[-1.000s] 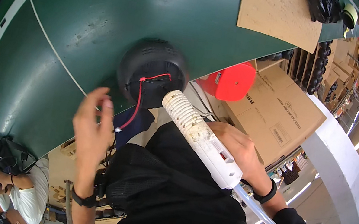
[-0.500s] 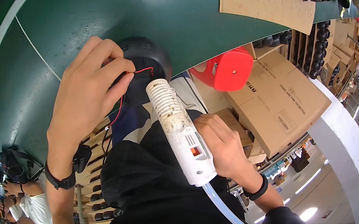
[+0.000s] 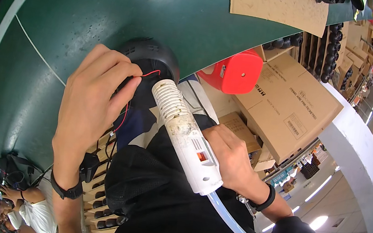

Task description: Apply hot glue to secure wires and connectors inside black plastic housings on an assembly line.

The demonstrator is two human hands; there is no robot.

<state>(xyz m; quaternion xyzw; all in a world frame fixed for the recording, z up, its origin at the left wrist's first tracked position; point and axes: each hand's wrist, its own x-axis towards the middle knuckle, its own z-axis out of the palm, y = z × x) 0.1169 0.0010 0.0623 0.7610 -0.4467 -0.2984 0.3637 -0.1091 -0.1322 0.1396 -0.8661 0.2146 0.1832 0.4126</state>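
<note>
My left hand is closed in a pinch on a thin red wire. The wire runs into a round black plastic housing lying at the edge of the green table, and a loose length hangs below my fingers. My right hand is wrapped round a white hot glue gun, whose handle is mostly hidden. Its ribbed, stained front end points at the housing's inside, beside the wire. The nozzle tip cannot be made out. A translucent glue stick trails from the gun's rear.
A red plastic stool and a large cardboard box stand right of the green table. A cardboard sheet lies at the table's far side. Racks with black round parts are at lower left, where another person sits.
My left hand has shifted slightly downward and right, still pinching the red wire. The glue gun has moved a touch up and left, its front end staying by the housing.
</note>
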